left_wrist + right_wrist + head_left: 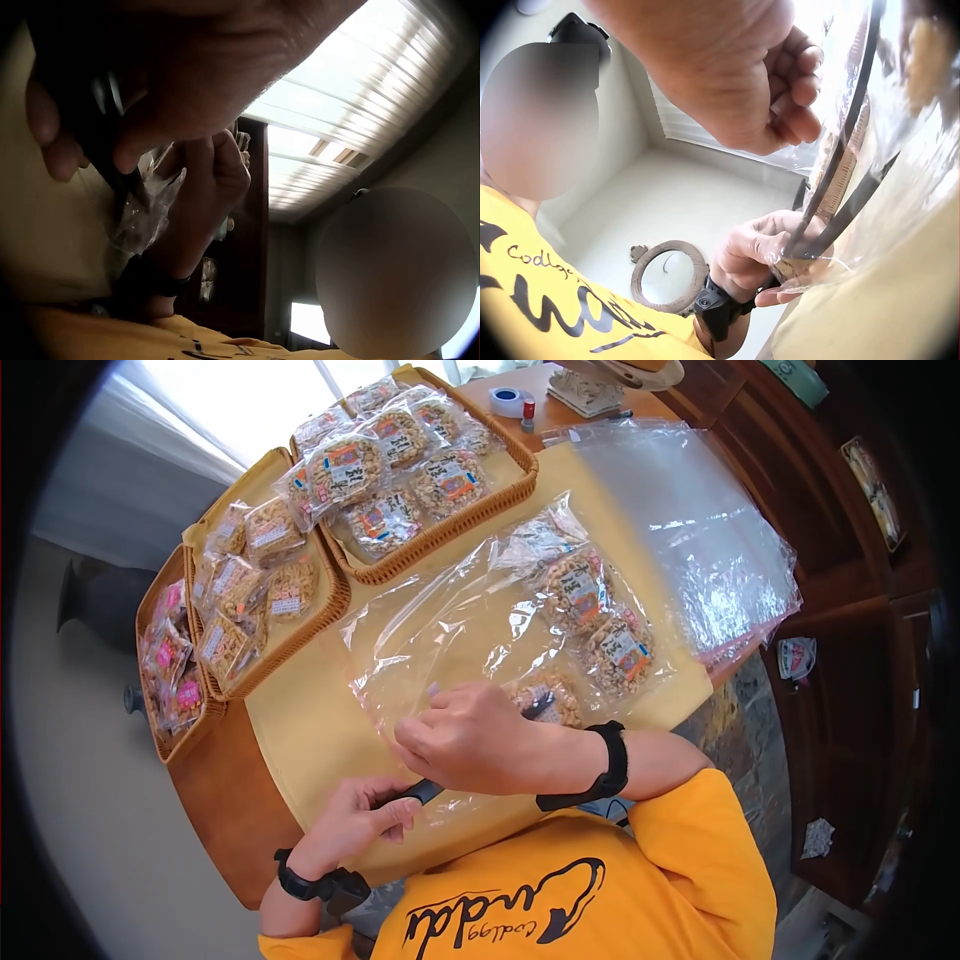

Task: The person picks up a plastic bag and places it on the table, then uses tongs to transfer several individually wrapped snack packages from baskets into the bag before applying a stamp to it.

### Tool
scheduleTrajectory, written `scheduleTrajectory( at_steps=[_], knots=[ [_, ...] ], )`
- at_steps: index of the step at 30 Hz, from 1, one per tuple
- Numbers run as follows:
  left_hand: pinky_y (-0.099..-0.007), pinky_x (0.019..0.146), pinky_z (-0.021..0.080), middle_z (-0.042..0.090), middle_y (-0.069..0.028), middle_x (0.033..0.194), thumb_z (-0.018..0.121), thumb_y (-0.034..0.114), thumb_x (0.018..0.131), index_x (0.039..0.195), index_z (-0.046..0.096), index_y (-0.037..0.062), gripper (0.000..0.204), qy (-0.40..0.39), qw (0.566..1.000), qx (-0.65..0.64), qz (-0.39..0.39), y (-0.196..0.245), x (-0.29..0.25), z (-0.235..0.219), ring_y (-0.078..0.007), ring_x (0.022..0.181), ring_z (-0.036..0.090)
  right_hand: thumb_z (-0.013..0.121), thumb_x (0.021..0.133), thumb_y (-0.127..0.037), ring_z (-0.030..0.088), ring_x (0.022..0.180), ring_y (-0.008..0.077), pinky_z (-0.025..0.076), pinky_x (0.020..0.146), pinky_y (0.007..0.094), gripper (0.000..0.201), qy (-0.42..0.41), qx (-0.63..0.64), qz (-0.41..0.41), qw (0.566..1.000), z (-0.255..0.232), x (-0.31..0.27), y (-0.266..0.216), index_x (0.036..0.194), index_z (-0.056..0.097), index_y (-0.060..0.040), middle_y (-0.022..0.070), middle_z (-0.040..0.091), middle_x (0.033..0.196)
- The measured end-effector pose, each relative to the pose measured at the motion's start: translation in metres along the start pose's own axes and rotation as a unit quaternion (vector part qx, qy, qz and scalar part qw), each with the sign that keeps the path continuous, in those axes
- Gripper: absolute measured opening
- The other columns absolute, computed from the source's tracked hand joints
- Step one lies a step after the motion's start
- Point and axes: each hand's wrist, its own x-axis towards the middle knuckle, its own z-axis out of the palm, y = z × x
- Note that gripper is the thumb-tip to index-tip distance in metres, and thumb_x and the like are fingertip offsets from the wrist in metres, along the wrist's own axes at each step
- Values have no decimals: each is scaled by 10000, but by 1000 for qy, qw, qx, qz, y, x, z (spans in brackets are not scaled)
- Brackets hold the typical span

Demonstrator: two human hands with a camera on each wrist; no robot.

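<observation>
My left hand [345, 820] grips one end of a long black tool [425, 791]. In the right wrist view the tool's two thin dark arms [847, 127] spread in a V from that hand, lying against the film. A large clear plastic bag [430, 620] is spread over the yellow cover, with round packs of puffed-grain snacks [577, 588] in its right half. My right hand [475, 735] reaches across with curled fingers at the bag's near side, above the tool. The left wrist view shows crumpled film [150, 210] beside that hand.
At the back left stand wicker baskets [440, 530] of wrapped snacks. A stack of clear bags [690, 530] lies on the right. Behind are a tape roll [510, 402] and a small red-capped bottle [528, 412]. Dark wooden furniture [850, 630] stands to the right.
</observation>
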Motion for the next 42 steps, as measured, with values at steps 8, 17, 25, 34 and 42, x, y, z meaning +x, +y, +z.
scheduleTrajectory(
  at_steps=[8,17,25,34,42],
  knots=[
    [-217,591,471,651,-15,782,633,174,942,1098,650,-17,247,-72,997,30,3,6,15,12,-72,642,573,685,747,-131,566,487,263,467,505,352,213,-22,24,3,999,0,-2,1,655,496,-98,54,526,527],
    [-207,570,431,586,27,717,698,237,895,1076,670,-24,318,32,994,108,-15,-2,-42,-41,-45,618,530,677,792,-113,547,476,289,465,479,381,264,-18,49,43,998,-8,3,3,621,477,-91,90,472,507],
    [-222,542,425,588,16,691,650,253,926,1100,661,-18,322,-7,992,124,30,0,-3,-15,-58,588,536,675,776,-94,536,468,278,424,432,385,258,-31,44,43,998,-6,3,3,615,472,-90,94,444,487],
    [-246,546,457,633,-27,699,605,246,952,1086,645,-18,298,-40,990,110,80,2,22,4,-83,551,548,680,770,-103,532,466,284,417,430,397,230,-52,52,49,996,-6,2,7,640,492,-89,89,458,499],
    [-259,546,462,633,-48,726,594,281,958,953,627,-16,299,-55,984,143,91,-11,27,-1,-107,571,567,675,798,-149,586,529,330,467,481,380,171,-159,71,141,975,-15,7,14,684,601,-45,133,556,555]
  ],
)
